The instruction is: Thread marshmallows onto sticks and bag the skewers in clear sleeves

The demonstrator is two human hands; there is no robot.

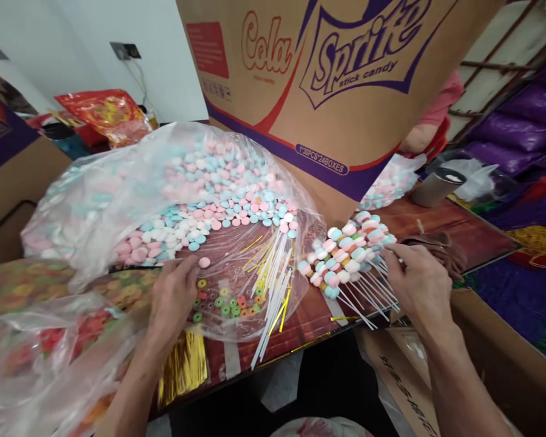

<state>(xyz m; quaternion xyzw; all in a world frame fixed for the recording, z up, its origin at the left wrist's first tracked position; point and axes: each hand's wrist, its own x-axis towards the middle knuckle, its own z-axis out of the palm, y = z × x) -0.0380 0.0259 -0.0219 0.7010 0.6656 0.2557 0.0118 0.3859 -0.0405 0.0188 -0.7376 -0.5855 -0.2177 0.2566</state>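
Observation:
My left hand (175, 297) is closed, its fingers curled together above the edge of a clear plastic sheet. Right beside its fingertips is a round pink candy (204, 262); whether the fingers hold anything is hidden. My right hand (416, 282) pinches at the right end of a pile of candy skewers (346, 255), strung with pink, blue and white pieces on white sticks. Between the hands lie a bundle of bare white sticks (275, 291), gold twist ties (284, 311) and several ring candies (230, 306) in green, red and brown.
A large clear bag (164, 161) of pastel candies spreads across the table (300, 340). Behind it stands a big cardboard box (273, 115). Bags of ring candy (73, 328) sit at left, gold tie strips (184, 367) at the front edge. An open carton (505, 346) is at lower right.

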